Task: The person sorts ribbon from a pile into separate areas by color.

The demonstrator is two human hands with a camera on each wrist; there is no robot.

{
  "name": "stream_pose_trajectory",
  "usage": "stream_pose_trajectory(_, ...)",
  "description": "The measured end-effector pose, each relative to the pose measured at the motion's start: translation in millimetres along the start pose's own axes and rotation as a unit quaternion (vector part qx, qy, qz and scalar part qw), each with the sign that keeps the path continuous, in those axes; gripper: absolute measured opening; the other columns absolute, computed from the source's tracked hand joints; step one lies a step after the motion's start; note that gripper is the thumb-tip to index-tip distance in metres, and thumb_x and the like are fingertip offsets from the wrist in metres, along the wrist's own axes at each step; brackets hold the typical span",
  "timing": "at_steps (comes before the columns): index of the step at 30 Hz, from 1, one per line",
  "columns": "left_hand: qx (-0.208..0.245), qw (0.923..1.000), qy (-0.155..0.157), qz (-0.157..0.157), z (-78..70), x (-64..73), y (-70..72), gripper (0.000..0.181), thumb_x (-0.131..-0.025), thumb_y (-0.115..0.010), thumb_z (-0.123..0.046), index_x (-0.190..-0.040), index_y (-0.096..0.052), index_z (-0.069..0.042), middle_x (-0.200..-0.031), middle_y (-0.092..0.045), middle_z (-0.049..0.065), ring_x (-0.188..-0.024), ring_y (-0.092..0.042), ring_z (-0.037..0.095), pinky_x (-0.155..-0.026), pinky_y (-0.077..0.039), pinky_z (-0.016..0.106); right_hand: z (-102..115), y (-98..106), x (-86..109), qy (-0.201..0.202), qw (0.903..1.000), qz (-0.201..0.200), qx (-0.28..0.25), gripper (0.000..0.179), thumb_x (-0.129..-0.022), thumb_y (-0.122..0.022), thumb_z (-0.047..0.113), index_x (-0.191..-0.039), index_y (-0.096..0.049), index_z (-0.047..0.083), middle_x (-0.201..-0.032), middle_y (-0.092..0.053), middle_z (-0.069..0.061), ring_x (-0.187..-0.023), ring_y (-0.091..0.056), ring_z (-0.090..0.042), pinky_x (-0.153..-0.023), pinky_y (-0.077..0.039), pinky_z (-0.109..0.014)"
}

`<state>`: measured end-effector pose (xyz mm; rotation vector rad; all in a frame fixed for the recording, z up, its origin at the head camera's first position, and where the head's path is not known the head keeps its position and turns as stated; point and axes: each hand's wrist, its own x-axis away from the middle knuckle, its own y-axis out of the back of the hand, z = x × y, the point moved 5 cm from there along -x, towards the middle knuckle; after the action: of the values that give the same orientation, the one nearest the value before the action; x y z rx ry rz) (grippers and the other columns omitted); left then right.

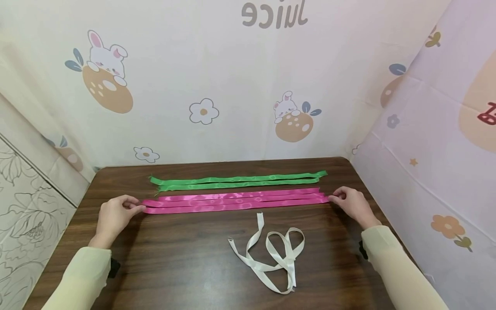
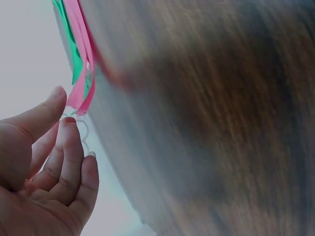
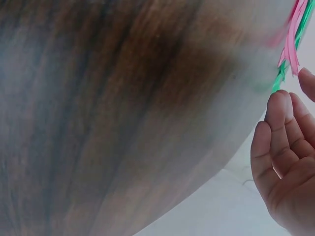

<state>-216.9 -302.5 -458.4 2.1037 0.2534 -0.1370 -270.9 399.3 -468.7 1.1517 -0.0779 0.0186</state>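
Pink ribbon strips [image 1: 232, 201] lie side by side across the dark wooden table, stretched nearly straight. At their left ends is my left hand [image 1: 118, 215], thumb and index fingertips right by the ribbon. My right hand [image 1: 350, 204] is at the opposite ends, its fingertips touching the longest pink tip. In the left wrist view, the left thumb and fingers [image 2: 71, 152] stand apart, loosely bent, below the pink ends [image 2: 81, 101]. A similar gap shows between the right thumb and fingers [image 3: 283, 132] in the right wrist view. Green ribbon strips [image 1: 236, 181] run parallel behind the pink ones.
A loosely looped white ribbon [image 1: 267, 265] lies nearer the front of the table [image 1: 174, 267]. Behind the table hangs a pale printed curtain [image 1: 232, 77] with rabbits and flowers. Another printed cloth [image 1: 438, 142] closes off the right side.
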Motion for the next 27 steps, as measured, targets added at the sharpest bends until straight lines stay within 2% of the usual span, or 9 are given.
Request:
stream_pose_trajectory(9, 0.027, 0.9978, -0.012, 0.059, -17.0, 3.1, -8.5, 0.025, -0.088, -0.083, -0.024, -0.098, -0.076, -0.002, -0.085, -0.078, 0.013, -0.074, -0.069, 0.018, -0.061, -0.048, 0.026, 11.4, 3.5, 2.8, 0.003, 1.0, -0.001, 0.008, 0.039, -0.099, -0.067, 0.04, -0.114, -0.068, 0.005, -0.093, -0.067, -0.011, -0.079, -0.058, -0.021, -0.065, -0.042, -0.03)
stream_pose_trajectory(15, 0.03, 0.9972, -0.032, 0.06, -29.9, 5.8, -12.1, 0.025, -0.086, -0.084, -0.021, -0.1, -0.076, -0.002, -0.088, -0.078, 0.014, -0.077, -0.071, 0.022, -0.063, -0.05, 0.025, 21.5, 5.0, 6.1, 0.008, 0.9999, -0.003, 0.01, 0.038, -0.1, -0.067, 0.039, -0.116, -0.068, 0.005, -0.093, -0.066, -0.01, -0.079, -0.057, -0.021, -0.064, -0.041, -0.031)
stream_pose_trajectory(22, 0.041, 0.9956, -0.054, 0.064, -43.5, 8.7, -18.7, 0.027, -0.083, -0.087, -0.021, -0.1, -0.077, -0.002, -0.085, -0.077, 0.008, -0.076, -0.068, 0.018, -0.065, -0.051, 0.023, 33.1, 3.8, 9.0, 0.015, 0.9998, -0.008, 0.01, 0.037, -0.101, -0.065, 0.04, -0.117, -0.069, 0.007, -0.095, -0.068, -0.01, -0.082, -0.058, -0.023, -0.066, -0.042, -0.032)
stream_pose_trajectory(27, 0.047, 0.9943, -0.056, 0.077, -52.1, 11.7, -23.4, 0.028, -0.083, -0.087, -0.022, -0.101, -0.078, -0.004, -0.084, -0.077, 0.005, -0.076, -0.065, 0.016, -0.064, -0.05, 0.023, 43.5, 3.8, 11.4, 0.028, 0.9994, -0.018, 0.007, 0.032, -0.101, -0.066, 0.038, -0.115, -0.07, 0.01, -0.094, -0.069, -0.009, -0.082, -0.058, -0.023, -0.067, -0.042, -0.033)
